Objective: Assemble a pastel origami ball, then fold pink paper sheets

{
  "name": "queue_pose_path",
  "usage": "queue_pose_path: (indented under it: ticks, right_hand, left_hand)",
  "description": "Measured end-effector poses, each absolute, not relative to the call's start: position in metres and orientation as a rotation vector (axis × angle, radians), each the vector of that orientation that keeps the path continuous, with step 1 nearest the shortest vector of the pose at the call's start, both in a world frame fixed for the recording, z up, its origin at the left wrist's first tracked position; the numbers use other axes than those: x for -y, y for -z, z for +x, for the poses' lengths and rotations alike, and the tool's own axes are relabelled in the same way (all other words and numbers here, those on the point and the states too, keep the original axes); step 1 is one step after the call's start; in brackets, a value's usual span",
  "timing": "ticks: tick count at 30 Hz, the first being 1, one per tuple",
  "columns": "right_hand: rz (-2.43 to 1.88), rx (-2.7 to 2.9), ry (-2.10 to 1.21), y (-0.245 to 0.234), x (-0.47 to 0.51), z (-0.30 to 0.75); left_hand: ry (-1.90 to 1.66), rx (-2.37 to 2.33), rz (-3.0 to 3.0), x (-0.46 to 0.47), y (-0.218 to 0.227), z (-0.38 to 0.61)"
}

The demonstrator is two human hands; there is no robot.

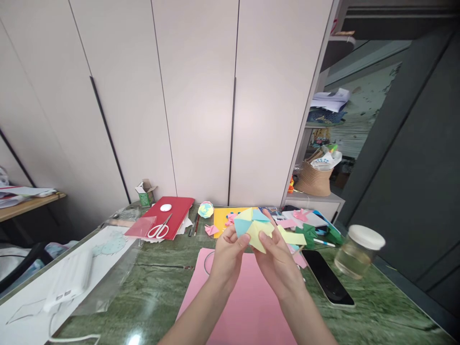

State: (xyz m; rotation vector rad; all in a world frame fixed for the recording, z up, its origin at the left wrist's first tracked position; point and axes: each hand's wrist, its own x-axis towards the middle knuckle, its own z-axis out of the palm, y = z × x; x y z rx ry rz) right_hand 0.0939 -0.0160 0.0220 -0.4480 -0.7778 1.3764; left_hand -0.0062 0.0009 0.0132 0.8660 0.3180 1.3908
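- One folded paper piece [253,226], yellow and light blue in alternating panels, is held between both hands, in front of the body near the far edge of a pink sheet [251,297].
- Left hand [230,251]: grasping the piece at its left side; thumb on the near face, fingers partly hidden.
- Right hand [276,254]: grasping the same piece at its right side; thumb against a yellow flap, some fingers behind the paper.
- Pink sheet lies flat on the green marbled surface [158,282], beneath the forearms.
- Left of the sheet, farther back: red folder [181,213] bearing white-handled scissors [158,232] and a small white rounded object [166,207].
- Beyond the hands: multicoloured paper ball [205,210] and a pink folded paper [211,230], the latter just beside a yellow-orange sheet [220,218].
- Right of the hands: yellow paper strips [293,238], green folded paper [308,233], dark-screened phone [328,278] lying flat.
- White-lidded container [357,254] with pale liquid stands beside the phone.
- Far left: white device [72,278] with a cable, on a white drawing sheet [27,299].
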Motion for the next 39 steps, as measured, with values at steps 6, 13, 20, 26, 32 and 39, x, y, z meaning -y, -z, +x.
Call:
queue_pose_path:
  ticks: [6,13,20,26,32,39]
  right_hand:
    - [-0.405,0.791,-1.439,-0.026,0.014,0.095]
    - [-0.463,0.853,-1.374,-0.032,0.017,0.097]
    - [-0.429,0.87,-1.371,-0.025,0.014,0.093]
    - [-0.383,0.869,-1.418,-0.022,0.013,0.094]
    - [-0.362,0.882,-1.476,-0.025,0.013,0.104]
    - [-0.364,0.901,-1.474,-0.027,0.012,0.106]
  left_hand:
    - [-1.41,-0.288,0.849,0.001,-0.018,-0.006]
    - [-1.39,-0.282,0.754,0.003,-0.022,-0.007]
    - [-1.38,-0.271,0.7,0.003,-0.018,-0.006]
    - [-1.353,-0.252,0.738,0.005,-0.019,-0.005]
    - [-1.31,-0.252,0.85,-0.003,-0.016,-0.011]
    - [-1.258,-0.225,0.96,-0.012,-0.009,-0.015]
